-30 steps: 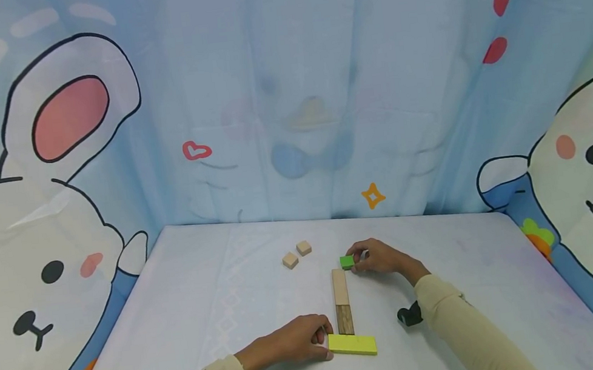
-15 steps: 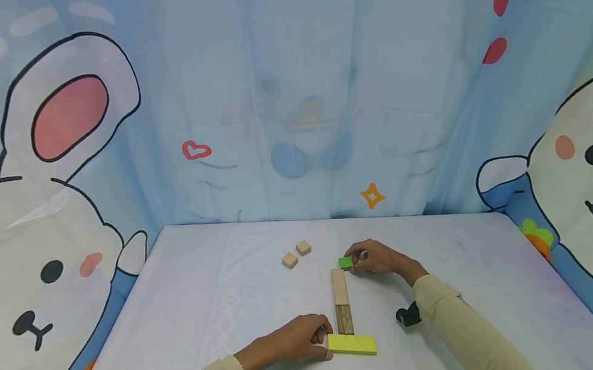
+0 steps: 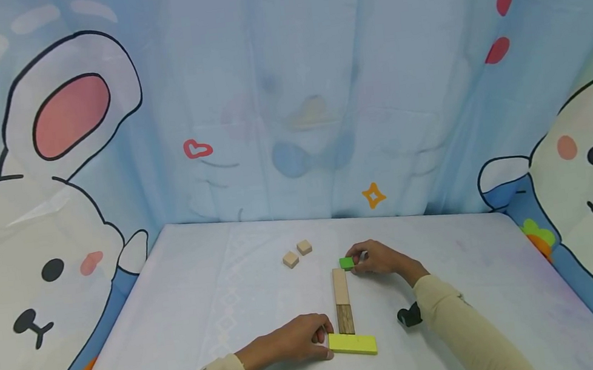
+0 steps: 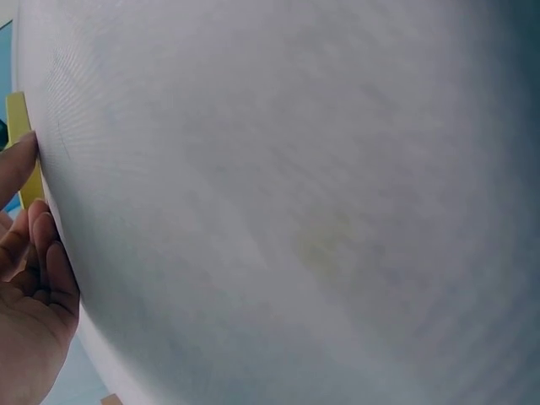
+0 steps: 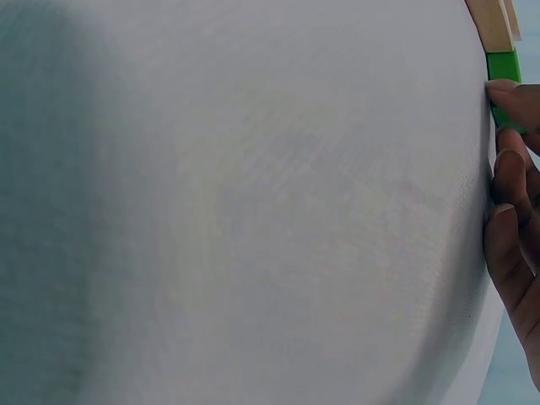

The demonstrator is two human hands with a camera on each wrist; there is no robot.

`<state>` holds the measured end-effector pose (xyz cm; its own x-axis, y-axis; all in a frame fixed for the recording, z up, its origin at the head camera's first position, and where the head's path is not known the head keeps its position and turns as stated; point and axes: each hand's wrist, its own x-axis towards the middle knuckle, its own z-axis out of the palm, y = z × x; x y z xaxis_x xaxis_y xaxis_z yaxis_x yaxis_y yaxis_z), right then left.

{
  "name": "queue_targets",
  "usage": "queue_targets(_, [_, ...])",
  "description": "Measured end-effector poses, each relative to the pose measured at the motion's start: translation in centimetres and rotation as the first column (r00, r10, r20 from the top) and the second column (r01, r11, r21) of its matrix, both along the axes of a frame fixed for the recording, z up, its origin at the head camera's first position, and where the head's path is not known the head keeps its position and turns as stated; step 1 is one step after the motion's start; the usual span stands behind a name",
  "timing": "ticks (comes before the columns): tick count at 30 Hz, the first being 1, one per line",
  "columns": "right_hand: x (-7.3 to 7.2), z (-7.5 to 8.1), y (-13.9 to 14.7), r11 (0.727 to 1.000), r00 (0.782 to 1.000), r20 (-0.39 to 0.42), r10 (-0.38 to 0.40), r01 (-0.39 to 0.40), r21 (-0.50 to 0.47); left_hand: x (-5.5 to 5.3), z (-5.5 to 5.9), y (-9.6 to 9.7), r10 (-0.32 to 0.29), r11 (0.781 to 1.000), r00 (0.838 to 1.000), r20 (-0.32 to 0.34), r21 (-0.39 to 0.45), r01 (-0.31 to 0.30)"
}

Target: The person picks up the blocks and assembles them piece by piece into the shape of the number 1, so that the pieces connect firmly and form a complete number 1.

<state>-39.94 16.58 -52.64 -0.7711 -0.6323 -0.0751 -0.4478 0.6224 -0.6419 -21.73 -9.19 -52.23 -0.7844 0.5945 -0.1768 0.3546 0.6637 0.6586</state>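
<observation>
My right hand (image 3: 377, 258) pinches a small green block (image 3: 346, 263) between thumb and fingers, at the far end of a pale wooden block (image 3: 340, 286). A darker brown wooden block (image 3: 345, 320) continues that line toward me, meeting the long side of a yellow rectangular block (image 3: 352, 344) laid crosswise. At the yellow block's left end, my left hand (image 3: 302, 339) holds it with thumb and fingertips. The left wrist view has the thumb on the yellow block (image 4: 18, 110); in the right wrist view the thumb lies on the green block (image 5: 504, 64), which sits against the pale wood.
Two small pale wooden cubes (image 3: 291, 259) lie to the left of the row's far end. A white cloth covers the table (image 3: 223, 315), and a blue cartoon curtain (image 3: 291, 88) hangs behind it. Each wrist carries a black device (image 3: 409, 315).
</observation>
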Motion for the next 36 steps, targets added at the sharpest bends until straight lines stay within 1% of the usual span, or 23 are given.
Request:
queue_targets(7, [0.06,0.21,-0.07,1.000,1.000,0.009,-0.003,0.003,0.007,-0.41,-0.61,-0.16,-0.014,1.000,1.000,-0.014,0.005,0.014])
queue_targets(12, [-0.04,0.46,-0.09,1.000,1.000,0.009,0.000,0.000,0.009,-0.49,-0.50,-0.10,-0.011,1.000,1.000,-0.013,0.010,0.011])
queue_targets(19, [-0.11,0.03,-0.08,1.000,1.000,0.010,-0.011,0.011,0.029,-0.45,-0.54,0.01,-0.008,1.000,1.000,0.014,0.006,0.008])
queue_targets(24, [-0.12,0.08,-0.15,1.000,1.000,0.012,-0.008,0.008,0.021,-0.47,-0.20,-0.14,-0.024,1.000,1.000,-0.013,-0.016,0.024])
queue_targets(27, [-0.16,0.25,-0.21,1.000,1.000,0.005,-0.003,0.003,0.017,-0.49,0.02,-0.26,-0.032,0.999,0.999,-0.027,-0.015,0.032])
queue_targets(32, [-0.17,0.22,-0.22,1.000,1.000,0.001,-0.005,0.005,0.025,-0.47,0.04,-0.25,-0.037,0.999,0.999,-0.021,-0.005,0.037])
queue_targets(36, [0.01,0.08,-0.18,0.999,0.999,0.026,-0.031,0.030,0.042,-0.40,-0.24,-0.10,-0.040,0.999,0.999,-0.016,-0.007,0.040])
